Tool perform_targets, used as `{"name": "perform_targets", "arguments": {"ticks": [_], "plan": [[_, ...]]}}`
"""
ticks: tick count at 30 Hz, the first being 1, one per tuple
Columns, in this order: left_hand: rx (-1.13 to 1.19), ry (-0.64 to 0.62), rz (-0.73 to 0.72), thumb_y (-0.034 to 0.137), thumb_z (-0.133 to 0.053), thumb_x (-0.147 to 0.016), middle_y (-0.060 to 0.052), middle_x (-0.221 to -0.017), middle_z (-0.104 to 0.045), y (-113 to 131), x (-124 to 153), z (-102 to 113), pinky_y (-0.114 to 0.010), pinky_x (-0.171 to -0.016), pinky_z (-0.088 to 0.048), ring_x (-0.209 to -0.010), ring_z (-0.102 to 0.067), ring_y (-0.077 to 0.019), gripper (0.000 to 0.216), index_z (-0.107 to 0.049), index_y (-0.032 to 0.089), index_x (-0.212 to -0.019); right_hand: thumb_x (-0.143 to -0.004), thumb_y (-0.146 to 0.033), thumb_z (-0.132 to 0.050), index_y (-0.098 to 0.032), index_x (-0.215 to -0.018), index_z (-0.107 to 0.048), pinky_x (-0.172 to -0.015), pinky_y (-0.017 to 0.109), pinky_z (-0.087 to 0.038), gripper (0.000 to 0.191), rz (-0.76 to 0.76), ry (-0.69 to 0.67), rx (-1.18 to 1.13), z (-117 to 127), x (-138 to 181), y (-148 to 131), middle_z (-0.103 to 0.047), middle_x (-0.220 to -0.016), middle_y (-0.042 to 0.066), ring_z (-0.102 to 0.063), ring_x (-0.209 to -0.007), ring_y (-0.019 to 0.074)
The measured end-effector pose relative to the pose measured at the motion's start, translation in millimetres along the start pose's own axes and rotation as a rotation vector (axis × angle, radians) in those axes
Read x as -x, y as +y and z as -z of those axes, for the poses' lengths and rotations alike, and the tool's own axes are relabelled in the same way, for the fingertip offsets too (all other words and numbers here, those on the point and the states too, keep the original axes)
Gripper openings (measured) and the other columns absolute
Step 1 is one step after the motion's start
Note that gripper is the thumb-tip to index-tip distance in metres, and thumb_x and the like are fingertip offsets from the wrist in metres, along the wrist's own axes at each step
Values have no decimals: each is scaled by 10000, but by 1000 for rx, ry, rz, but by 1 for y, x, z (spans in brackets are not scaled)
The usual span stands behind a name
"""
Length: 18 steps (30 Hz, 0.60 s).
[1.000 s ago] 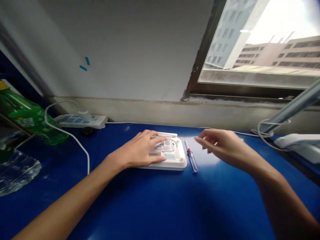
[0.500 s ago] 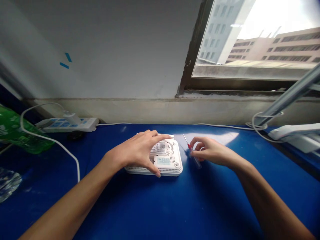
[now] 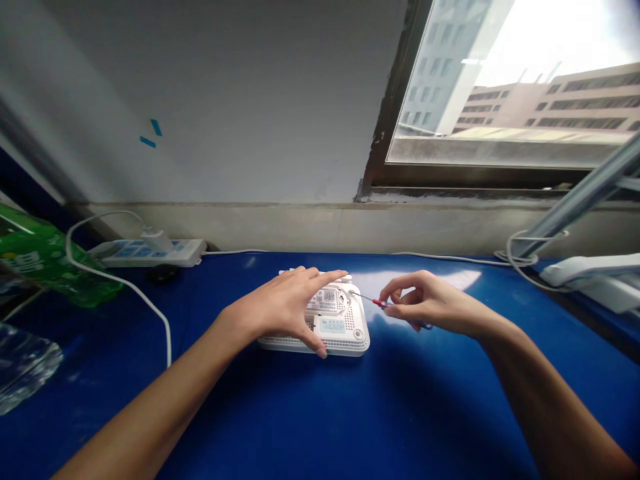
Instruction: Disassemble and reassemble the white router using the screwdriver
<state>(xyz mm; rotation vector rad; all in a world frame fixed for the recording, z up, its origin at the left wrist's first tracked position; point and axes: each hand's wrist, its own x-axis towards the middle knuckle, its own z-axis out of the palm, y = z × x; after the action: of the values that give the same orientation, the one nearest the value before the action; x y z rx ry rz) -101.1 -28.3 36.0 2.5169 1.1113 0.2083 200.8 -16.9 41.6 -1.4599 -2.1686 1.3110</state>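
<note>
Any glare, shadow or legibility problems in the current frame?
Head view: the sky outside is washed out to white; head view: glare on the blue table around the right hand, with a dark shadow nearer the camera; head view: fine print on the white device is too small to read.

The person's left hand (image 3: 280, 305) and right hand (image 3: 434, 301) are bare, with slender fingers (image 3: 326, 281) and a thumbnail (image 3: 321, 353) showing on the left. The left forearm (image 3: 170, 400) and right forearm (image 3: 540, 397), also bare, are slim and narrow towards the wrists (image 3: 240, 321).
</note>
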Motion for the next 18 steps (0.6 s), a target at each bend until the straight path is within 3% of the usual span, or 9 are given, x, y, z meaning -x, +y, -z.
{"name": "perform_targets", "arguments": {"ticks": [5,10,14,18], "plan": [[-18,-24,33,629,-889,-628,-93,-1482,-530,2,1,1,-512,-1057,-409,-1311,-502,-398,1212,-218,425,-1616,-785,-386,-717,-208,-969,-795,-450,239,-406,268,-29,-40,179,17,-4,-18,-645,-599,4,-564,-505,146],[-38,-38,51,615,-889,-639,-77,-1488,-526,4,2,1,-521,-1063,-411,-1311,-505,-387,1197,-208,454,-1610,-714,-280,-757,-289,-884,-855,-493,254,-415,196,115,29,642,31,-25,-61,-727,-709,22,-632,-600,171],[-38,-41,67,608,-885,-639,-72,-1516,-510,5,1,2,-512,-1076,-406,-1331,-488,-375,1212,-199,417,-1620,-757,-214,-725,-252,-881,-852,-587,285,-470,182,203,33,742,20,-42,-83,-782,-793,34,-678,-662,185],[-43,-37,64,666,-853,-632,-92,-1512,-512,3,1,2,-494,-1089,-398,-1351,-475,-380,1212,-236,343,-1624,-791,-248,-725,-222,-872,-817,-601,284,-466,125,278,131,716,1,-46,-78,-774,-826,46,-661,-677,173]]}}
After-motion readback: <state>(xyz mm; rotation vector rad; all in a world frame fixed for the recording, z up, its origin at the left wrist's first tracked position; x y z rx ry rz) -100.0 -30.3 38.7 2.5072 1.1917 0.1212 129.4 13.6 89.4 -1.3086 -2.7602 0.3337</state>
